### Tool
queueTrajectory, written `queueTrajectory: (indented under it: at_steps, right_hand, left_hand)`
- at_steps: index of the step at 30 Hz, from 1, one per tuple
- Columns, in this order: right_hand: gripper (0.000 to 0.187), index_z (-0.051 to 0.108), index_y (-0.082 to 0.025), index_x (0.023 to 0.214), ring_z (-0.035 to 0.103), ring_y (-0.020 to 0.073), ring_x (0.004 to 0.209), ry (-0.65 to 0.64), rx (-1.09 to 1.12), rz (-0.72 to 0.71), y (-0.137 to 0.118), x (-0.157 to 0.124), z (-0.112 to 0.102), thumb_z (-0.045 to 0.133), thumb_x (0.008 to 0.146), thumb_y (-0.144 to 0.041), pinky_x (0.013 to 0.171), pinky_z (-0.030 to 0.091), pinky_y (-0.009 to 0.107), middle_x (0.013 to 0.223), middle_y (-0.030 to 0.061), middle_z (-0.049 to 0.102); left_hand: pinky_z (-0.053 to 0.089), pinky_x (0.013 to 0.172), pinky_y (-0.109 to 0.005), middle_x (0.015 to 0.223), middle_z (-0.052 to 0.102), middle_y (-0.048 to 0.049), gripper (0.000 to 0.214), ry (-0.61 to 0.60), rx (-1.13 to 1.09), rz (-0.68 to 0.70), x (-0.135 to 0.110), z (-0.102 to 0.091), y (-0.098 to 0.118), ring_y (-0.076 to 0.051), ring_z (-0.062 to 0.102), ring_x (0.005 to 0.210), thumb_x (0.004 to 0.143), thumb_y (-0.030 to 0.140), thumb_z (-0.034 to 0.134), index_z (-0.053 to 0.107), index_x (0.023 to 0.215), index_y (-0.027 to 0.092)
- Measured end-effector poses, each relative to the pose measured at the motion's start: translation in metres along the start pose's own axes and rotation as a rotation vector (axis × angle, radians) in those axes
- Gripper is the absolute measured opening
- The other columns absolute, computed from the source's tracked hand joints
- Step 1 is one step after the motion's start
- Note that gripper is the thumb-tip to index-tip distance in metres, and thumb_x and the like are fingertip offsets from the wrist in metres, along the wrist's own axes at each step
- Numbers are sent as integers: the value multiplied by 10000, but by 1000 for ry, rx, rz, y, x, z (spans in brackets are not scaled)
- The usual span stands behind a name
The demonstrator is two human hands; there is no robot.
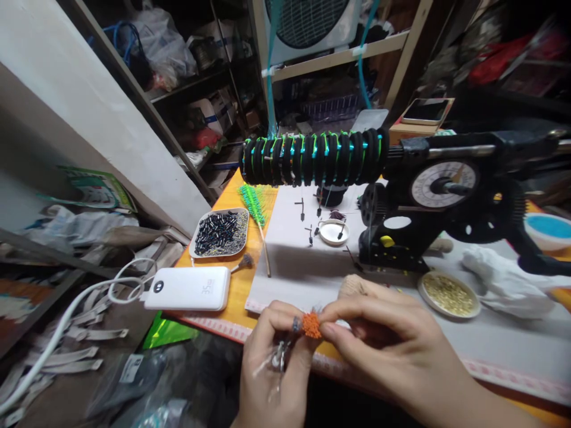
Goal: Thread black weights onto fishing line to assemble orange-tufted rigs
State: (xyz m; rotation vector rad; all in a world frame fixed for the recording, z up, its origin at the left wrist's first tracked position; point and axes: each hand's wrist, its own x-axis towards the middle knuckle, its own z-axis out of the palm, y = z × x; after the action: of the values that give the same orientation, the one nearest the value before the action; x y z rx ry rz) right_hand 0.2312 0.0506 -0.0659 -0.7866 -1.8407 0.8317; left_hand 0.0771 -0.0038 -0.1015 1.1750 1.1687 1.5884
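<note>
My left hand (279,362) is closed around a small tuft with dense orange tips (311,325). Grey-blue bits show beside the orange, and thin clear strands (277,359) lie across the palm. The fingers of my right hand (383,339) pinch at the right side of the same tuft, thumb and forefinger touching it. A tan wrap (352,285) covers one right fingertip. Both hands are at the table's front edge. Beyond them stands a black hand-cranked machine (397,226) with a numbered dial. Its black roller (314,159) carries green and turquoise threads wound in rings.
On the left are a dish of black and grey beads (219,233), a white power bank (187,289) with a cable, and a green bristly sprig (253,205). To the right, a dish of golden bits (449,295) adjoins a crumpled white cloth (508,282). A small white dish (332,236) sits under the roller.
</note>
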Motion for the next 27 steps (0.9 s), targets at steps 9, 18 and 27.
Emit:
queueTrajectory:
  at_steps: [9,18,27]
  right_hand:
    - [131,735,-167,781,486,72,502,-15,0,-9,-2,3,0,652,839,-85,436,379,159,603,-30,503]
    - [151,749,-169,861,509,91,550,-49,-14,-50,1,0,-2,633,876,-73,473,376,183,625,-12,537]
    - [175,759,-129,939,547,102,622,-129,-114,-130,8,-2,-1,603,915,-55,550,417,189,718,28,544]
  left_hand:
    - [466,700,-248,805,633,0,128,-18,150,116,-1,-2,1,-146,610,751,918,164,652,653,810,233]
    - [307,473,-148,571,485,49,381,79,-165,-413,5,-2,16,-36,393,486,778,484,808,647,758,140]
    - [301,467,-141,582,472,50,396,135,-105,-388,5,-13,23,-32,383,484,765,493,816,636,756,141]
